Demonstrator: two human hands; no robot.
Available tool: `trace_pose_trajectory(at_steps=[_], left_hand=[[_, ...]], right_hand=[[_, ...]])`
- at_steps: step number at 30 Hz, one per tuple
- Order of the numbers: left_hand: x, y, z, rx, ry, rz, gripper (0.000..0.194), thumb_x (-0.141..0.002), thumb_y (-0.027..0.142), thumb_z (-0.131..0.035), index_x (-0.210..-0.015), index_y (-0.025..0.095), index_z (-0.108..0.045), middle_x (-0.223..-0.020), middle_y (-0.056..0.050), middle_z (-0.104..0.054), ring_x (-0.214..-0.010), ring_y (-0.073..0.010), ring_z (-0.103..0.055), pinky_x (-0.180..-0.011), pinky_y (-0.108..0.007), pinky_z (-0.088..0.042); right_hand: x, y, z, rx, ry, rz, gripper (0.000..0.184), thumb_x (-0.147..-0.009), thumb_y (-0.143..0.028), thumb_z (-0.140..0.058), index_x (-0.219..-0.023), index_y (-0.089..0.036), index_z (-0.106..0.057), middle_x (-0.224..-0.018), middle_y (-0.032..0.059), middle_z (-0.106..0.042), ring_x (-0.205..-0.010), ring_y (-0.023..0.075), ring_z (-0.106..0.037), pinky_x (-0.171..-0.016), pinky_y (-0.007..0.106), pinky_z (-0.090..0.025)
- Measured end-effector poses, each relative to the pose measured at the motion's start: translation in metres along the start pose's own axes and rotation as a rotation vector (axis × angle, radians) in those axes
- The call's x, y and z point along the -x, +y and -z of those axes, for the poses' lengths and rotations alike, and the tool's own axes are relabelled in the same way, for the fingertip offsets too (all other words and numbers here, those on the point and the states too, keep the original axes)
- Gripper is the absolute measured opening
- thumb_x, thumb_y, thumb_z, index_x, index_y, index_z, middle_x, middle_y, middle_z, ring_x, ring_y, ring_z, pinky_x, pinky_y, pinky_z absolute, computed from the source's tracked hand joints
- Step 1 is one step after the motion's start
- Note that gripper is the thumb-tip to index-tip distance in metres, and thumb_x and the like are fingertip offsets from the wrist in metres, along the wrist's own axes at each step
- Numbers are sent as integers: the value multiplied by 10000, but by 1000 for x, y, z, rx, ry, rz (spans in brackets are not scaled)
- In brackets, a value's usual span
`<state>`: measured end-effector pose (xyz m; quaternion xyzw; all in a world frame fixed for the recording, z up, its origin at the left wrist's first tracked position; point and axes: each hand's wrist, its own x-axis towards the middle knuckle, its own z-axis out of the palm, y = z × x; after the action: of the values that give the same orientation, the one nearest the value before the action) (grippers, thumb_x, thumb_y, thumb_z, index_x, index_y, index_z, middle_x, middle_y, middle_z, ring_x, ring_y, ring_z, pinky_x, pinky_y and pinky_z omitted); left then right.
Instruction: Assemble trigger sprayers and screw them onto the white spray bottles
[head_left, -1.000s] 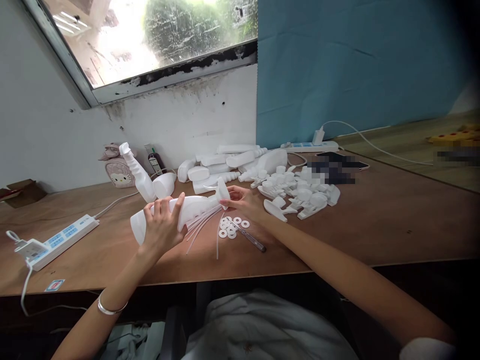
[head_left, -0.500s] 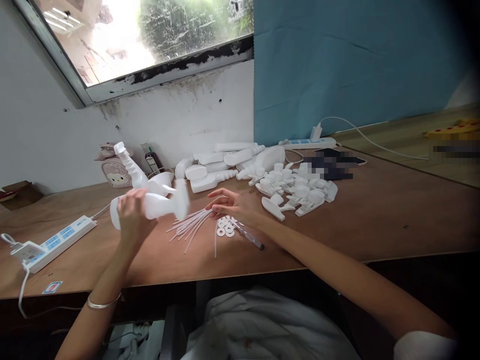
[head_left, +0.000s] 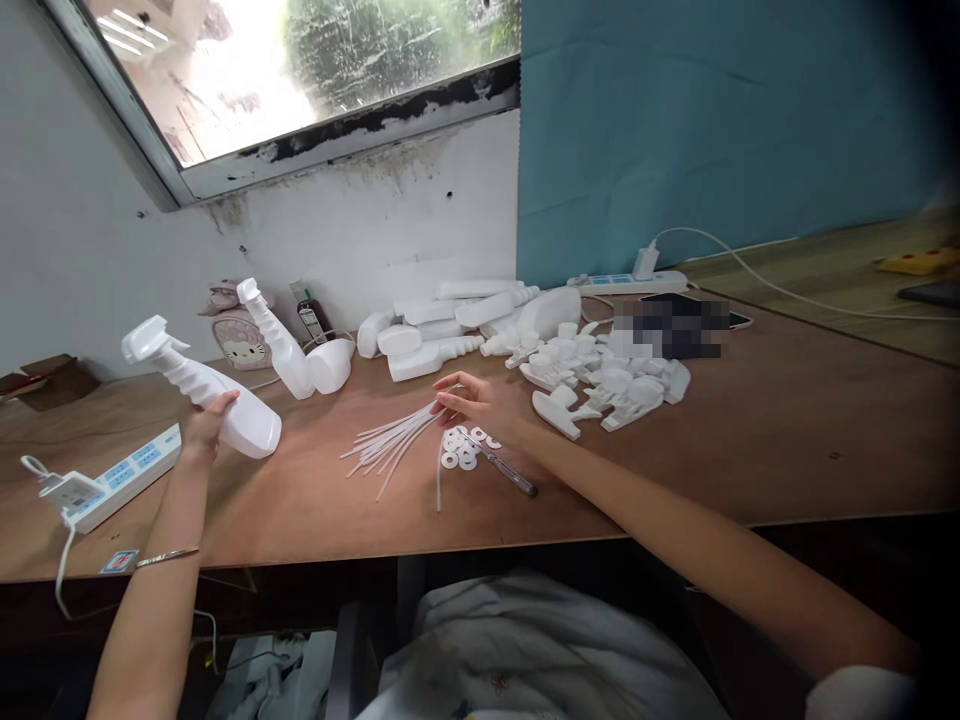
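Holds a tilted white spray bottle [head_left: 253, 422] in left hand [head_left: 201, 428]; curls right hand [head_left: 491, 402], cannot tell if gripping, at right end of thin tubes [head_left: 390, 441] fanning leftward.

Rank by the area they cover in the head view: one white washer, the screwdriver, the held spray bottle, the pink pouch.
1. held spray bottle
2. pink pouch
3. screwdriver, long but thin
4. white washer

The pouch stands farther back, so real sizes may compare differently.
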<state>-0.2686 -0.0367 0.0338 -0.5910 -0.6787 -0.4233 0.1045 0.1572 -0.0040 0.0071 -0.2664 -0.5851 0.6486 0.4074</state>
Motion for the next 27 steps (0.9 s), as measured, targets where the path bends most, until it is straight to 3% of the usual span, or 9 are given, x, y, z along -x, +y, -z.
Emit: trace_pose_trajectory(at_steps=[3, 7, 11, 16, 22, 27], left_hand=[[-1, 1, -7, 178, 148, 260, 518, -642, 486, -632, -957, 107, -474, -767, 11, -587, -665, -118, -528, -563, -234, -477], [-8, 4, -16, 73, 213, 277, 576, -629, 537, -630, -993, 123, -466, -784, 19, -569, -702, -119, -502, -558, -209, -418], [-21, 3, -26, -73, 147, 334, 572, -720, 601, -495, -1011, 110, -456, -814, 6, -546, -707, -120, -494, -550, -214, -345], [-45, 2, -45, -106, 135, 375, 548, -793, 583, -388, -995, 77, -439, -878, -29, -562, -784, -142, -509, -597, -237, -321], [-70, 5, -71, -94, 150, 402, 391, -838, 469, -413, -968, 100, -404, -946, -42, -570, -793, -121, -490, -619, -215, -331], [-79, -6, -77, -93, 101, 378, 317, -811, 357, -502, -953, 120, -346, -812, 1, -514, -711, -101, -460, -609, -205, -357]], right_hand=[[0, 0, 0, 6, 11, 0, 265, -715, -338, -658, -874, -184, -513, -704, 6, -663, -568, 96, -608, -553, 235, -515], [0, -1, -1, 31, 13, -8, 251, -730, -331, -642, -878, -182, -505, -702, 6, -661, -567, 94, -609, -544, 223, -505], [0, 4, -1, 38, -7, 19, 272, -720, -345, -647, -882, -180, -504, -702, 9, -656, -579, 95, -607, -549, 223, -502], [-2, 10, 1, 60, -35, 82, 282, -730, -376, -629, -892, -179, -508, -718, 16, -651, -619, 103, -609, -588, 243, -513], [-1, 8, 2, 98, 13, 90, 265, -746, -366, -610, -895, -177, -499, -702, 12, -638, -609, 106, -604, -589, 254, -515], [-2, 10, 5, 121, 2, 138, 253, -763, -373, -586, -907, -185, -497, -722, 9, -632, -619, 110, -603, -595, 263, -512]])
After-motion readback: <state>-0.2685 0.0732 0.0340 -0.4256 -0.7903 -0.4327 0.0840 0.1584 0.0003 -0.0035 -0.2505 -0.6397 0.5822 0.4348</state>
